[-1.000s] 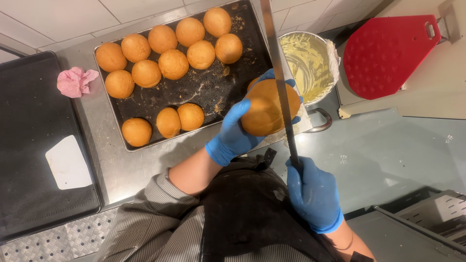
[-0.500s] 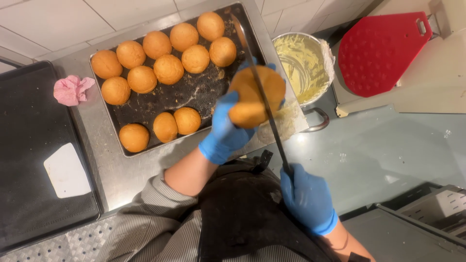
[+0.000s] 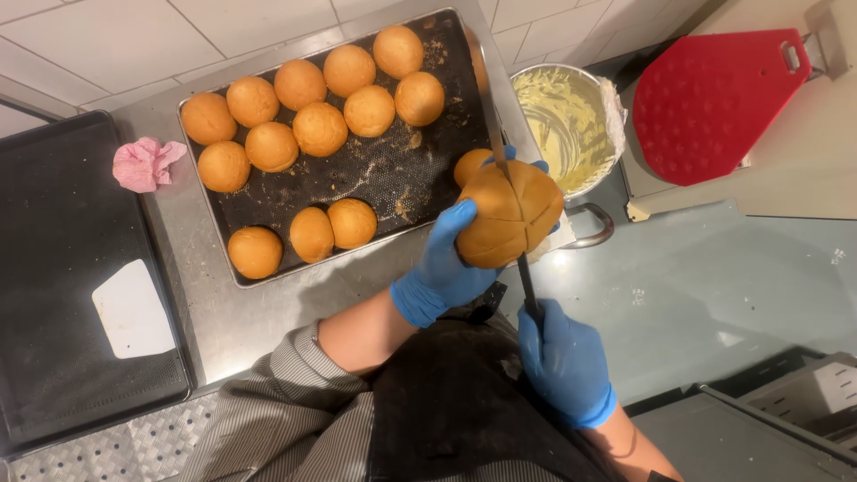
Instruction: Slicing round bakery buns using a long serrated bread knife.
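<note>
My left hand (image 3: 444, 266), in a blue glove, holds a round golden bun (image 3: 505, 214) up in front of my chest. My right hand (image 3: 562, 359), also in a blue glove, grips the black handle of a long knife (image 3: 509, 192). The blade runs through the bun from near side to far side, its tip reaching over the tray's right edge. A dark baking tray (image 3: 393, 170) beyond my hands carries several more whole buns (image 3: 320, 128).
A steel bowl (image 3: 571, 125) smeared with pale cream stands right of the tray. A red perforated board (image 3: 714, 103) lies at the far right. A crumpled pink cloth (image 3: 143, 163) and a black tray (image 3: 54, 268) bearing a white scraper (image 3: 132, 309) lie left.
The knife has sunk deeper into the bun, and the bun has turned slightly in my left hand. The view has shifted a little.
</note>
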